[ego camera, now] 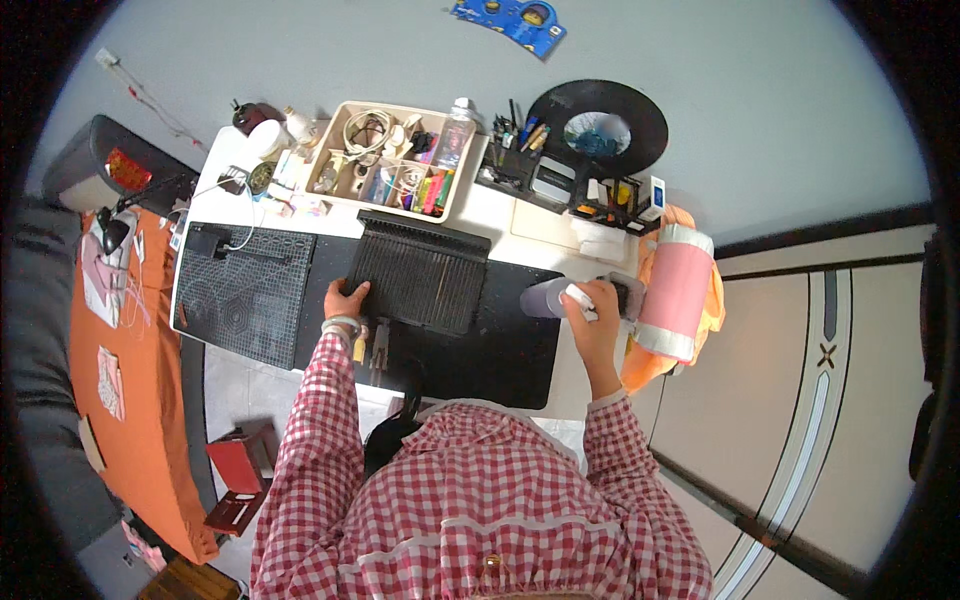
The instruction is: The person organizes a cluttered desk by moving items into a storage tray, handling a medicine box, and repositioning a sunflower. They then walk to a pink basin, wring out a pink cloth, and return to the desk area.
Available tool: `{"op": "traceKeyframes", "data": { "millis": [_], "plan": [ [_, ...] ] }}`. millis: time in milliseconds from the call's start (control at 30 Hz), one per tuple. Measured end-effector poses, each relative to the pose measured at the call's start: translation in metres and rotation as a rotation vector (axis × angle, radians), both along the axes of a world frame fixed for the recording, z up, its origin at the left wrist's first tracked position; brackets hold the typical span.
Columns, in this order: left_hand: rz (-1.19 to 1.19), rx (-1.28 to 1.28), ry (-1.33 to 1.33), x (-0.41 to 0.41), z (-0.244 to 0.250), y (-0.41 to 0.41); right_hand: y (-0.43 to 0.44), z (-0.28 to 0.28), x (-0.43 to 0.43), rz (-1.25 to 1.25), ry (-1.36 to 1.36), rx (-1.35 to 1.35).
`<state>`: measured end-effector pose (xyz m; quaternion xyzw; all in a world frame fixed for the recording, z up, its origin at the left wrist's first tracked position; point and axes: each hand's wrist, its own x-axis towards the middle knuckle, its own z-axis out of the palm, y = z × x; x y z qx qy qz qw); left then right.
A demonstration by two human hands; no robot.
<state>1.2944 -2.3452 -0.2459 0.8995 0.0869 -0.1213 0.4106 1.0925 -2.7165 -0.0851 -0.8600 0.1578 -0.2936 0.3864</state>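
Observation:
A black ribbed board (420, 277) with a raised bar along its back lies on the black desk mat (517, 360). My left hand (346, 300) grips its left edge, with the thumb on top. In my right hand (596, 319) is the white top of a translucent bottle (544, 298), which looks like a spray bottle. The bottle is tilted, its body pointing left above the mat's right side. A yellow-handled tool (361, 346) and a dark slim tool (380, 349) lie just in front of the board, near my left wrist.
Behind the board stands a beige divided box (322, 176) of cables and pens, with a clear bottle (456, 135). A black organizer (517, 184) and a round mirror (600, 135) are at the back right. Left is a gridded cutting mat (247, 300); right, a pink roll (677, 289).

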Motion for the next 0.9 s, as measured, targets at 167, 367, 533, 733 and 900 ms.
{"op": "traceKeyframes", "data": {
  "millis": [167,367,533,733,900],
  "plan": [
    [-0.069,0.171,-0.012,0.011,-0.014,0.013,-0.015,-0.012,0.001,0.034,0.092,0.454],
    [0.006,0.060,0.151,0.004,-0.002,0.019,-0.023,-0.038,0.007,-0.021,-0.009,0.707],
    [0.046,0.050,0.285,-0.014,0.027,0.006,-0.033,-0.038,0.013,-0.054,-0.022,0.696],
    [0.173,-0.731,0.604,-0.040,0.032,0.010,-0.025,-0.030,0.011,-0.055,0.038,0.653],
    [0.292,-0.943,0.669,-0.062,0.070,-0.017,-0.021,-0.037,0.010,-0.034,0.007,0.618]
  ]
}}
